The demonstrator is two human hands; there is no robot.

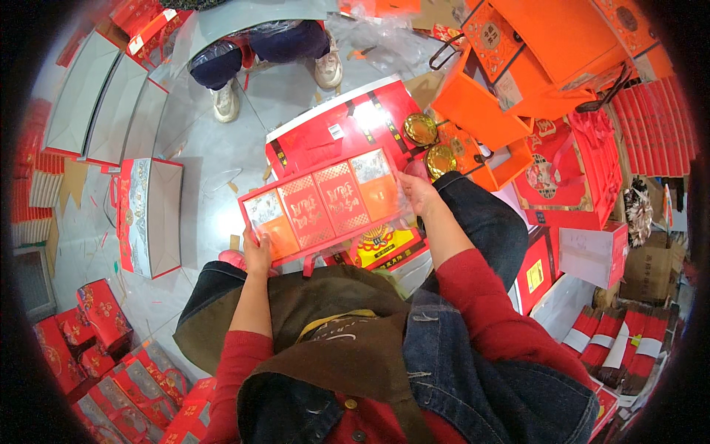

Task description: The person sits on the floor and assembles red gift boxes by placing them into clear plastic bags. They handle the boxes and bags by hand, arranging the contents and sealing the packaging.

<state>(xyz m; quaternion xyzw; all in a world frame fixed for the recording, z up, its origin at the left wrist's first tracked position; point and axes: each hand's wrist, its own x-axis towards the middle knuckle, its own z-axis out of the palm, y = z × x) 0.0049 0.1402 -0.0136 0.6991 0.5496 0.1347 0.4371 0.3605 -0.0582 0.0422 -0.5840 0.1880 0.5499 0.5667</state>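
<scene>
Above my lap I hold a long shallow red gift-box tray [336,241] by its two ends, slightly tilted. Small packs sit in a row inside it: two red patterned packs [304,213] in the middle and an orange-and-silver pack [376,194] toward each end. My left hand [257,254] grips the near left corner, and my right hand [418,194] holds the right end. Just beyond the tray lies a large red box [299,140] with a glossy top. Partly covered below the tray is a yellow-and-red printed package [384,244].
Two round gold-lidded containers [421,129] stand right of the large box, beside stacked orange boxes [481,96]. Red gift bags [566,166] are farther right. Upright red-and-white boxes [153,218] stand at left. Another person's shoes [225,102] are on the tiled floor ahead.
</scene>
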